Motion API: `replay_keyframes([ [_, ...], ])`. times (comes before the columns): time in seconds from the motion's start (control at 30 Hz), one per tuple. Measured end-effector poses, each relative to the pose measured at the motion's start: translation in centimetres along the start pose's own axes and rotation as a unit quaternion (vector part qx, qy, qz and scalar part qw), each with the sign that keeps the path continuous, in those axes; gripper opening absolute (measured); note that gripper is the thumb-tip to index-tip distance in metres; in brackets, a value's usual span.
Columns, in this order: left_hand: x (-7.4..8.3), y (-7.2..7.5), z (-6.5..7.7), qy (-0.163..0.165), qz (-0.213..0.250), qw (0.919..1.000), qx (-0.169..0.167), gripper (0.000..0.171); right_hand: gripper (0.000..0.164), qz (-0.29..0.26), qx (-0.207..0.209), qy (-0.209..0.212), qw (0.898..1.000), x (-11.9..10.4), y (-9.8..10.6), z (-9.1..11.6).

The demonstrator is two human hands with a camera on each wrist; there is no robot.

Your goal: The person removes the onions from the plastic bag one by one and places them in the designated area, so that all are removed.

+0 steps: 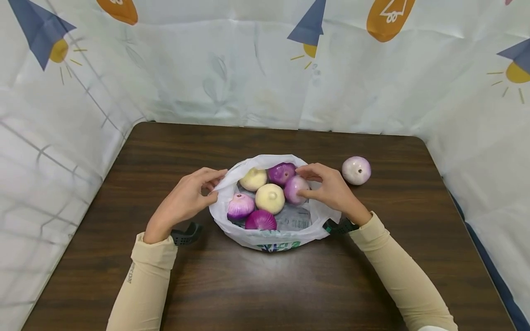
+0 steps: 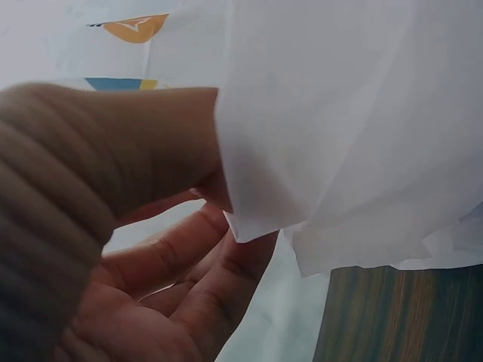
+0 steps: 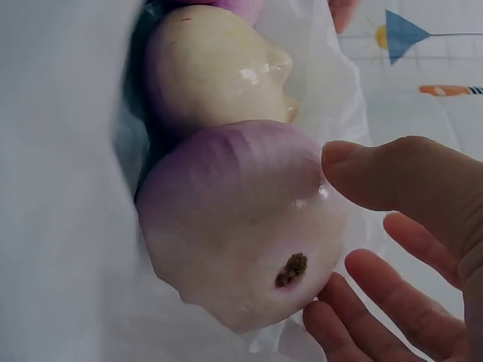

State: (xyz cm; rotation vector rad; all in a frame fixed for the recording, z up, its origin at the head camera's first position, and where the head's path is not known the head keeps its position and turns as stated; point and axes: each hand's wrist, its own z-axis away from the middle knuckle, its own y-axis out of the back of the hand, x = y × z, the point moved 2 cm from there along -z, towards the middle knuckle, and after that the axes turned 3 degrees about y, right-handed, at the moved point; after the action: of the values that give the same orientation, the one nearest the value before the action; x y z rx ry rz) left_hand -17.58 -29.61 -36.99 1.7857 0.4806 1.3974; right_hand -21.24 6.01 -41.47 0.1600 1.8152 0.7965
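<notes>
A white plastic bag (image 1: 248, 236) stands open on the table, holding several peeled onions, some purple and some pale, such as the cream-coloured onion (image 1: 270, 198) in the middle. At its left rim, my left hand (image 1: 184, 197) pinches the plastic; the left wrist view has the bag's edge (image 2: 302, 151) between thumb and fingers. Over the bag's right side, my right hand (image 1: 331, 186) holds a light purple onion (image 1: 296, 189) between thumb and fingers. Close up in the right wrist view, that onion (image 3: 234, 219) shows its brown root end and lies against a pale one (image 3: 211, 72).
Another pale purple onion (image 1: 356, 170) sits on the dark wooden table (image 1: 265, 285), to the right of the bag. White printed cloth (image 1: 186, 69) hangs behind the table and along both sides. A dark band with a camera mount (image 1: 186, 233) is on the left wrist.
</notes>
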Motion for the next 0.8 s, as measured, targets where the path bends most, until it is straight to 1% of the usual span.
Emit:
replay_keyframes([
  [0.17,0.0,-0.1,-0.1,-0.003,0.0,1.0,-0.005,0.052,0.054,-0.006,0.0,-0.008,1.0,0.5,-0.1,0.0],
  [0.43,0.1,-0.2,-0.1,-0.011,-0.003,0.9999,-0.012,0.052,0.055,-0.011,-0.012,-0.036,0.999,1.2,-0.6,0.2],
  [0.63,0.2,-0.2,-0.1,-0.007,-0.009,0.9998,-0.014,0.052,0.058,-0.017,-0.01,-0.03,0.999,1.3,-0.8,0.4],
  [0.8,0.3,-0.3,-0.1,-0.008,-0.015,0.9998,-0.011,0.052,0.059,-0.007,-0.012,-0.023,1.0,1.4,-1.0,0.6],
])
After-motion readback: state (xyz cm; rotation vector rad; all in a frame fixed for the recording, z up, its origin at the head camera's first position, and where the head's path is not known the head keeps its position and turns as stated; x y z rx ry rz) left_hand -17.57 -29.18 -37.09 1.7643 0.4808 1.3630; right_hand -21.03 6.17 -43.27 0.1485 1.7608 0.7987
